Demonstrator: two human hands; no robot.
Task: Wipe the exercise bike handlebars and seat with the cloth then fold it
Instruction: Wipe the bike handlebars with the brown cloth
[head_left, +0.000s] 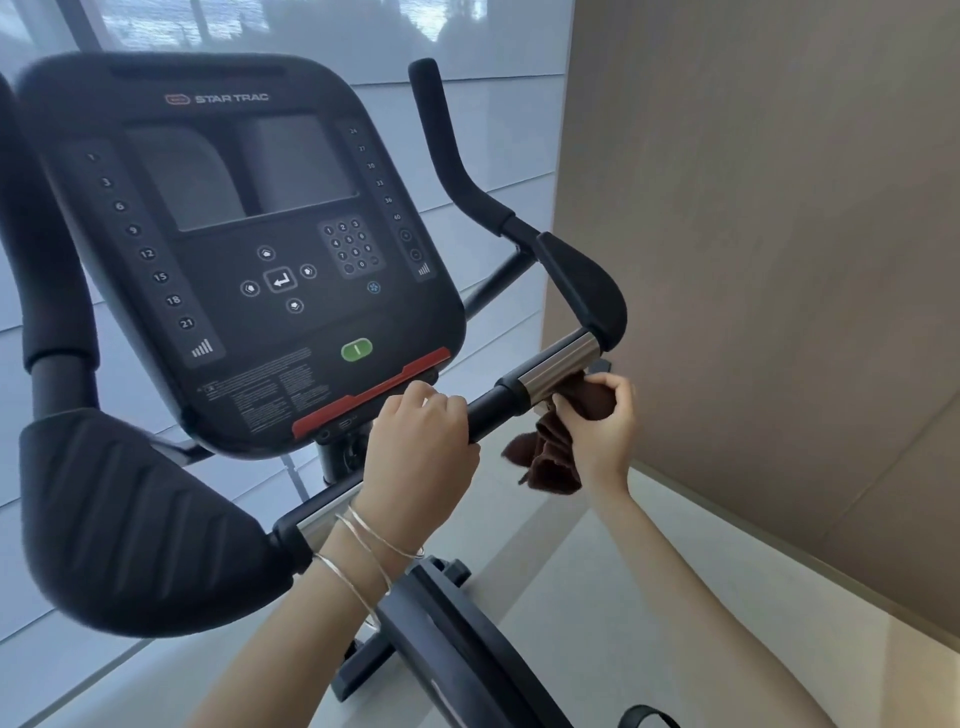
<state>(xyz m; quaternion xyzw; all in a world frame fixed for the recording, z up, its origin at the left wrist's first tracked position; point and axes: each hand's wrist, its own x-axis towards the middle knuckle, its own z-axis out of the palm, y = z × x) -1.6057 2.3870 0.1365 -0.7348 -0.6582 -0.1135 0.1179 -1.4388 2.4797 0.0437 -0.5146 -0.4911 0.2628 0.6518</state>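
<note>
The brown cloth is bunched in the right hand, whose fingers are closed around it and press it up against the underside of the metal sensor sleeve on the right handlebar, with a loose tail hanging below the fist. The left hand is wrapped shut around the same bar just beside the console, apparently to steady the bike. The cloth looks light, soft and limp, so it should conform to the round tube; it is likely best held as a wad in the palm for wiping, and by its corners later for folding. The smooth sleeve may let it slide easily, while the padded grip above would probably drag more. Room is tight on the right: the beige wall stands near the bar end, so outward strokes may brush it. Toward the console the left hand blocks the path. The seat is not in view.
</note>
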